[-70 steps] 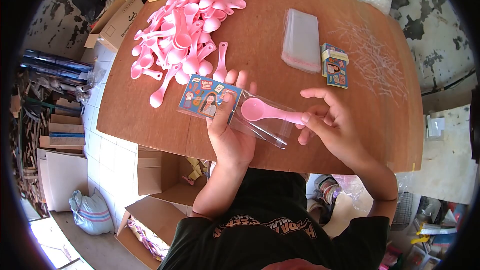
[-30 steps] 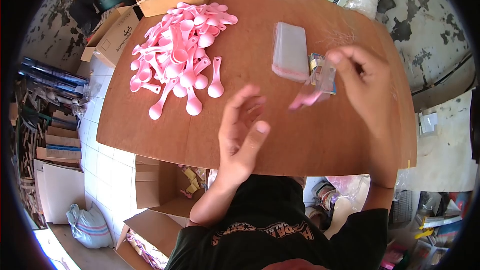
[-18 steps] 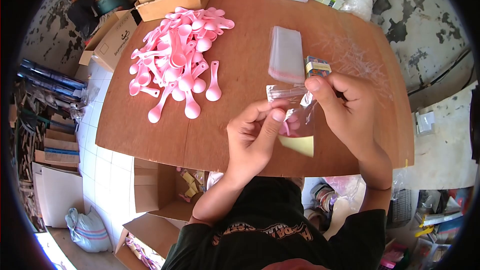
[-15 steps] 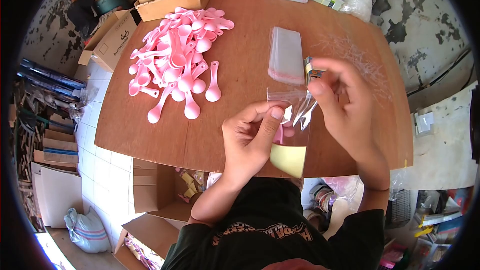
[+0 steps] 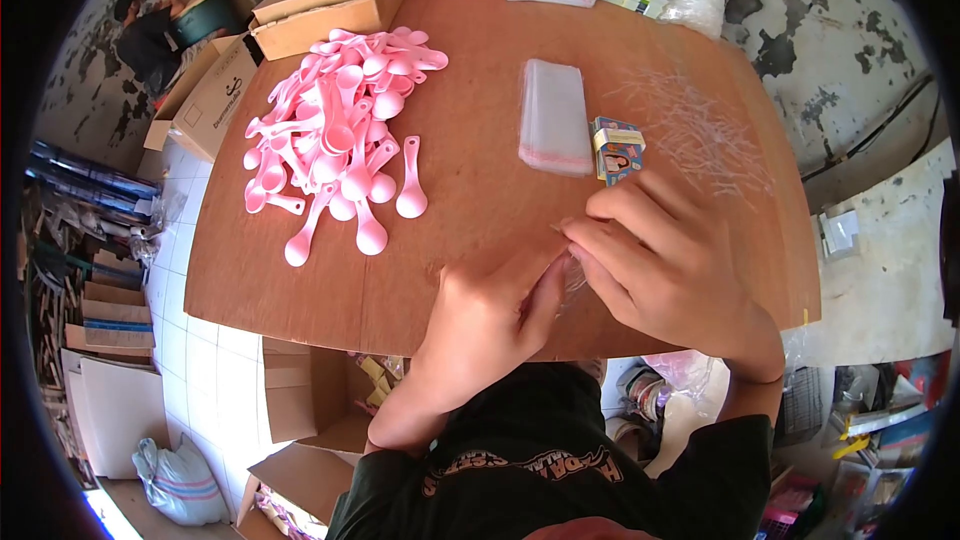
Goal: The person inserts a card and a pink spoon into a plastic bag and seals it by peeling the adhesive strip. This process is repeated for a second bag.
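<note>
Both hands meet low over the near side of the wooden table (image 5: 470, 50), fingertips close together. Left hand (image 5: 490, 315): fingers curled, thumb pressed in against them, pinching clear plastic (image 5: 575, 278). Right hand (image 5: 665, 265): thumb and forefinger pinched together; tips crowd the left ones, so what they grip I cannot tell. Writing: black shirt (image 5: 470, 420) carries pale lettering across my front, "DA" legible, the rest warped or folded. Brown carton (image 5: 212, 95) off the table's far left has a black logo and a word along its side, too small for me to read surely. Card bundle (image 5: 618, 148) is blue, pale band around it, a printed figure showing; its print is too small to make out. Position of the plastic: between my hands, just below the meeting fingertips, mostly hidden by them; only a glinting bit shows. Card bundle lies just beyond my right hand, beside the stack of clear sleeves (image 5: 556, 115), which is to its left. Thin clear strips (image 5: 700, 130) scattered farther right. Pink spoon pile (image 5: 335, 125) well to the left of my hands; one loose spoon (image 5: 411, 185) at its right side, nearer me than most. Open-flapped cardboard box (image 5: 335, 0) beyond the pile. Co-worker (image 5: 150, 40) in dark clothing at far left, well apart from my hands.
</note>
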A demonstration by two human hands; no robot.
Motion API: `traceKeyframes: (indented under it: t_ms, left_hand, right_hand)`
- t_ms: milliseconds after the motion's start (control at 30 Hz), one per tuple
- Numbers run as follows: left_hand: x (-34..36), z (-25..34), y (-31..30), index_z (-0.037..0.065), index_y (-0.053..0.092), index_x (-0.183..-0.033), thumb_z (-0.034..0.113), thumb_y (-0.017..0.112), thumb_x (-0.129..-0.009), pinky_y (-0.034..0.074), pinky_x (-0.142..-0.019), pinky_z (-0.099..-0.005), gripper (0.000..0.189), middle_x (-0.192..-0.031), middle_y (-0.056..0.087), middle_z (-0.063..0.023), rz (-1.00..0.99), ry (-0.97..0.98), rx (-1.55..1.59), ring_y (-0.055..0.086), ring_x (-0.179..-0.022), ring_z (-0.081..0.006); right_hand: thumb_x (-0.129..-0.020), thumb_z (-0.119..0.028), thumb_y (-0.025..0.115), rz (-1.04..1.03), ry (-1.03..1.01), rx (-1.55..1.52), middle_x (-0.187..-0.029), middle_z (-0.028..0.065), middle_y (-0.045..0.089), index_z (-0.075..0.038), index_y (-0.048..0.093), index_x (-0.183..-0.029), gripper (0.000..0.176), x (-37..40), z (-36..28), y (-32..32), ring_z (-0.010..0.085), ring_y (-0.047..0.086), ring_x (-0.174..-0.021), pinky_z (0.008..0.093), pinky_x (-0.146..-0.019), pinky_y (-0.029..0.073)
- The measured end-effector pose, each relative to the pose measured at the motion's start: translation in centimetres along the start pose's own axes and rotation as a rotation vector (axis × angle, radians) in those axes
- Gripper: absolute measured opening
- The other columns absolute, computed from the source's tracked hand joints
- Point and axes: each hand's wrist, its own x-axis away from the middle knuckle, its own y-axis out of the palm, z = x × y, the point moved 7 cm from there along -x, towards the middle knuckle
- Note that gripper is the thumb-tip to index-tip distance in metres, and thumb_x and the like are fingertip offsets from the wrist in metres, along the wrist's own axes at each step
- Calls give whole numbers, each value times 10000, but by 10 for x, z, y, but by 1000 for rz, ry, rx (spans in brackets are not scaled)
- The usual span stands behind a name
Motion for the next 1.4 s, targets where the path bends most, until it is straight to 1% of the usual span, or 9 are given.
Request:
traceKeyframes:
  t_ms: [200, 433, 633, 733, 800, 900, 1000, 1233, 1400]
  left_hand:
    - [2, 2, 3, 5, 666, -936, -69, 612, -745, 469, -481, -301, 212, -645, 617, -146, -206, 112, -112, 628, -522, -225]
    - [11, -16, -3, 8, 681, -923, -70, 608, -764, 484, -479, -275, 192, -748, 683, -117, -101, -42, 216, 652, -547, -172]
    - [18, -34, -40, -79, 656, -966, -36, 600, -863, 512, -540, -211, 125, -808, 684, -139, 431, -65, 392, 645, -620, -115]
    - [16, -33, -42, -79, 655, -975, -30, 612, -859, 513, -546, -210, 133, -808, 683, -141, 419, -74, 321, 654, -638, -119]
    - [16, -34, -42, -80, 653, -980, -26, 620, -857, 521, -555, -211, 139, -815, 683, -143, 411, -88, 296, 660, -650, -124]
    - [15, -36, -41, -80, 650, -989, -20, 632, -853, 538, -573, -214, 150, -825, 681, -145, 385, -101, 258, 670, -676, -133]
    - [12, -36, -39, -76, 647, -985, -21, 635, -851, 552, -585, -220, 145, -831, 678, -143, 373, -109, 284, 674, -699, -140]
    - [9, -46, -31, -62, 637, -938, -16, 634, -858, 551, -587, -231, 92, -850, 674, -127, 370, -135, 448, 667, -734, -136]
    - [8, -46, -29, -50, 647, -938, -1, 648, -853, 537, -605, -224, 98, -836, 667, -103, 349, -167, 447, 644, -731, -108]
  right_hand:
    - [-552, -68, 672, -209, 60, -67, -777, 22, 512, -71, 551, -681, 177, 2, 2, 10, 182, 555, -711, 289, -547, 441]
    - [-723, -36, 665, 20, 609, -995, -735, 11, 565, -37, 593, -769, 86, 23, 57, 32, 121, 541, -648, 249, -591, 434]
    - [-845, -181, 611, 197, 1000, -1555, -773, 2, 598, -50, 620, -825, 133, 52, 179, 78, 89, 552, -645, 252, -574, 443]
    - [-821, -176, 613, 308, 1107, -967, -760, 20, 627, -63, 642, -805, 117, 81, 256, 97, 143, 598, -624, 301, -552, 466]
    - [-809, -137, 617, 298, 573, 140, -758, 62, 646, -64, 663, -829, 88, 80, 257, 81, 190, 637, -662, 331, -589, 491]
    - [-816, -115, 610, -159, 540, 92, -821, 77, 666, -75, 669, -847, 78, 94, 261, 124, 222, 657, -700, 326, -624, 508]
    - [-808, -36, 596, -290, 359, 121, -879, 96, 687, -65, 682, -915, 140, 96, 253, 137, 219, 667, -747, 319, -645, 513]
    - [-765, 76, 578, -158, 643, -186, -984, 120, 689, -60, 670, -1079, 354, 104, 287, 107, 175, 644, -869, 280, -746, 503]
    - [-912, -73, 558, -135, 857, -515, -1045, 39, 667, -5, 625, -1142, 249, 71, 254, 33, 107, 590, -949, 251, -854, 460]
